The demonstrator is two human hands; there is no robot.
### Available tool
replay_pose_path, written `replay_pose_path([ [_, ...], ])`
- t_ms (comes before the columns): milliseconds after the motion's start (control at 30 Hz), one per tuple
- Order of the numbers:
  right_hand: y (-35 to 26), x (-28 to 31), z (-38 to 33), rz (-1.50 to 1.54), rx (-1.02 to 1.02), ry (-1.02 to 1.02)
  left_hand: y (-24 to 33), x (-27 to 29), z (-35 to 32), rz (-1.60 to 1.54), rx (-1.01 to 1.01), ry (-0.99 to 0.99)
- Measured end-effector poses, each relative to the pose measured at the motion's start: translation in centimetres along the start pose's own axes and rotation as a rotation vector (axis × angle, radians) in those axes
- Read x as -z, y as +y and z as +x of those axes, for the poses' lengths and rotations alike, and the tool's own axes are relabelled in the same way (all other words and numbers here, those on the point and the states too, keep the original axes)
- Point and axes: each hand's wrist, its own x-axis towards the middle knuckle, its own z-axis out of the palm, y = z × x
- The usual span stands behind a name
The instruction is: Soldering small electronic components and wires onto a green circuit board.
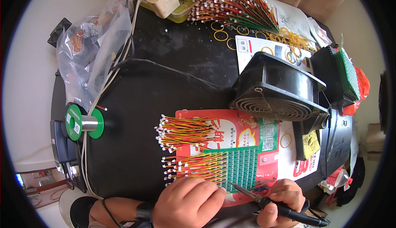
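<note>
My right hand grips a soldering iron by its black handle, and the tip points left onto the green circuit board. This board, covered in rows of small pads, lies on a red printed sheet. Red and yellow wires with white connectors stretch leftward from its left part. At the board's near left edge, my left hand is closed with its fingers bent together; whatever they pinch is hidden. Just beyond lies a loose pile of similar connector wires.
A black fan stands beyond the board, with a yellow sponge to its near right. A solder spool and plastic bag are at left. Far back lie a large wire bundle and rubber bands. Green boards stand at right.
</note>
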Motion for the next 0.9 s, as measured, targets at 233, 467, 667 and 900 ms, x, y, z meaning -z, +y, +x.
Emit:
replay_pose_path([
  [233, -0.1, 0.0, 0.1, 0.016, -0.01, -0.016, -1.0, -1.3, -0.7, 0.027, -0.008, 0.001],
  [467, 0.0, 0.1, 0.1, -0.002, -0.007, -0.067, -1.1, -1.4, -0.9, 0.023, 0.001, -0.007],
  [667, 0.1, 0.1, 0.3, 0.006, 0.006, -0.07, -0.9, -1.2, -0.1, 0.023, -0.005, -0.019],
  [900, 0.1, -0.1, 0.3, 0.011, 0.01, -0.064, -0.3, -0.5, -0.4, 0.028, 0.025, -0.039],
])
